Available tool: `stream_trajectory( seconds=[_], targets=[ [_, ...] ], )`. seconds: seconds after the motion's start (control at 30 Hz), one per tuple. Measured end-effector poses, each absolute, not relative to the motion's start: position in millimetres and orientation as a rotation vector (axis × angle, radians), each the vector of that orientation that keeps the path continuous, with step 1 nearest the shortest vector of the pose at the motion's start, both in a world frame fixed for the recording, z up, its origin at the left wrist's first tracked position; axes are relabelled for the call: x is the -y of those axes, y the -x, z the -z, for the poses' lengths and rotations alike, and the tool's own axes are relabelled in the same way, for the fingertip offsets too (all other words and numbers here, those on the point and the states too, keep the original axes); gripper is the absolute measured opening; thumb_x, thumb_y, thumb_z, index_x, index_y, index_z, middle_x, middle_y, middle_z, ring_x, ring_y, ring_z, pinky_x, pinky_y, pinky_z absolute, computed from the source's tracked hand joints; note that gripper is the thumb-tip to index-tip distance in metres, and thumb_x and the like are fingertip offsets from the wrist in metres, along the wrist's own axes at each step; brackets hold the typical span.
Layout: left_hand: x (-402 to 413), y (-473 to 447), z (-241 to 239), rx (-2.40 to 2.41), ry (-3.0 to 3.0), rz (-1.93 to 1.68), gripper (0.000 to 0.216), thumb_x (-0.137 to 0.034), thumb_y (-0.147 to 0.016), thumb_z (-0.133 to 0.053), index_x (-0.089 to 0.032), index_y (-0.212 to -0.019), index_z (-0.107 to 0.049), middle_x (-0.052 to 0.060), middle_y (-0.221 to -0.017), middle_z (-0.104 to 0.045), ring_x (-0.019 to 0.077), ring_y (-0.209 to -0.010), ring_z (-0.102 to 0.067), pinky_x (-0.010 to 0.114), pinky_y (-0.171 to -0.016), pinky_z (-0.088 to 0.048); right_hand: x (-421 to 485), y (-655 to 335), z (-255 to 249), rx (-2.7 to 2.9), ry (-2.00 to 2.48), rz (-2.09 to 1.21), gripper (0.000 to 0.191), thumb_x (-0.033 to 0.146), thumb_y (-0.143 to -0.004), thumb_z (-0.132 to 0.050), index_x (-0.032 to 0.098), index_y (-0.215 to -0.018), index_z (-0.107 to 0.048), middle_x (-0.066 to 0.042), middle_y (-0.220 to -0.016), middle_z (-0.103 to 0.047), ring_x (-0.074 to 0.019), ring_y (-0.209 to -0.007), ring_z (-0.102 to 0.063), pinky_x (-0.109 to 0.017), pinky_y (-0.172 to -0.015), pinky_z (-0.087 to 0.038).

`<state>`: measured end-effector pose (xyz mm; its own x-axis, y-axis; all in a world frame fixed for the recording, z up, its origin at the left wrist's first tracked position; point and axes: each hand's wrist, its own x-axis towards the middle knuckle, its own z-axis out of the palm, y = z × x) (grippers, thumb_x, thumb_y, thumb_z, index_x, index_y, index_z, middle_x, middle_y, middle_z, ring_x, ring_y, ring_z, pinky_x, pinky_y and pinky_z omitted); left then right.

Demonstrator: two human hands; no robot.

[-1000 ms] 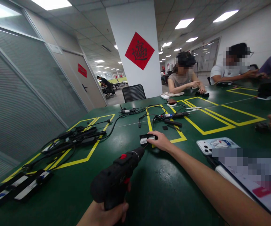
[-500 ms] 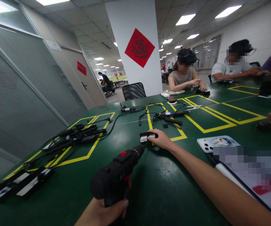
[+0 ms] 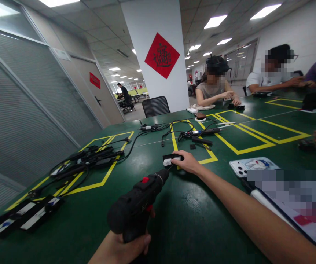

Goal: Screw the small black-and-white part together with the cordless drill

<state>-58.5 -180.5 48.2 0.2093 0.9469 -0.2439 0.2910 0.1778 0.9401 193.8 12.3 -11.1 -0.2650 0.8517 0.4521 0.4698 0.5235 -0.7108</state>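
My left hand [image 3: 129,244] is wrapped round the handle of a black cordless drill [image 3: 136,201] with a red switch on top and a red trigger. The drill points forward and to the right, and its chuck lies close to a small black piece with a white strip [image 3: 168,161]. My right hand [image 3: 187,161] pinches that piece from the right, on the green table [image 3: 158,227]. Whether the bit touches the piece I cannot tell. Part of the piece is hidden behind my right fingers.
Black cables [image 3: 97,157] are heaped at the left, with black-and-white strips [image 3: 38,216] in front. A pen-like electric screwdriver [image 3: 199,132] and small black parts lie beyond my right hand. A phone [image 3: 254,165] rests at the right. Co-workers [image 3: 215,88] sit across the table.
The drill and my left hand have shifted very slightly to the right. My right hand and the small black piece stay in place.
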Motion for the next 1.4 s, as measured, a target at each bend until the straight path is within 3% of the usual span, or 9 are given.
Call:
stream_trajectory(
  seconds=[0.5, 0.8, 1.03, 1.4],
  targets=[
    [179.9, 57.6, -49.8, -1.288, -1.359, -0.745, 0.039, -0.034, -0.062, -0.078, -0.014, -0.091, -0.061, -0.001, -0.053, -0.062, 0.0142, -0.045, -0.057, 0.025, -0.048, -0.041, -13.8, -192.2, 10.9, 1.929, 1.11, -0.544, 0.033, 0.036, -0.091, -0.057, 0.017, -0.118, -0.057, -0.008, -0.116, -0.06, -0.0213, -0.101, -0.06, -0.044, -0.088, -0.049],
    [179.0, 57.7, -49.0, -1.281, -1.395, -0.731, 0.05, -0.034, -0.064, -0.075, -0.015, -0.108, -0.061, -0.001, -0.051, -0.063, 0.0146, -0.044, -0.055, 0.025, -0.048, -0.04, -13.0, -193.3, 10.3, 1.93, 1.115, -0.542, 0.033, 0.037, -0.091, -0.058, 0.017, -0.118, -0.057, -0.008, -0.116, -0.06, -0.0215, -0.102, -0.06, -0.045, -0.09, -0.049],
    [179.5, 58.0, -51.7, -1.307, -1.384, -0.738, 0.039, -0.035, -0.063, -0.077, -0.015, -0.093, -0.062, 0.0, -0.052, -0.062, 0.0155, -0.046, -0.056, 0.025, -0.048, -0.041, -13.6, -193.8, 12.3, 1.931, 1.084, -0.525, 0.033, 0.037, -0.091, -0.058, 0.017, -0.117, -0.057, -0.008, -0.117, -0.06, -0.0217, -0.103, -0.06, -0.045, -0.09, -0.048],
    [180.9, 56.4, -53.0, -1.341, -1.377, -0.73, 0.036, -0.035, -0.063, -0.077, -0.015, -0.09, -0.062, -0.001, -0.049, -0.062, 0.0152, -0.045, -0.055, 0.025, -0.049, -0.041, -13.0, -193.4, 11.6, 1.94, 1.073, -0.516, 0.033, 0.037, -0.091, -0.057, 0.017, -0.117, -0.057, -0.008, -0.117, -0.06, -0.0214, -0.102, -0.06, -0.044, -0.09, -0.049]
  ],
)
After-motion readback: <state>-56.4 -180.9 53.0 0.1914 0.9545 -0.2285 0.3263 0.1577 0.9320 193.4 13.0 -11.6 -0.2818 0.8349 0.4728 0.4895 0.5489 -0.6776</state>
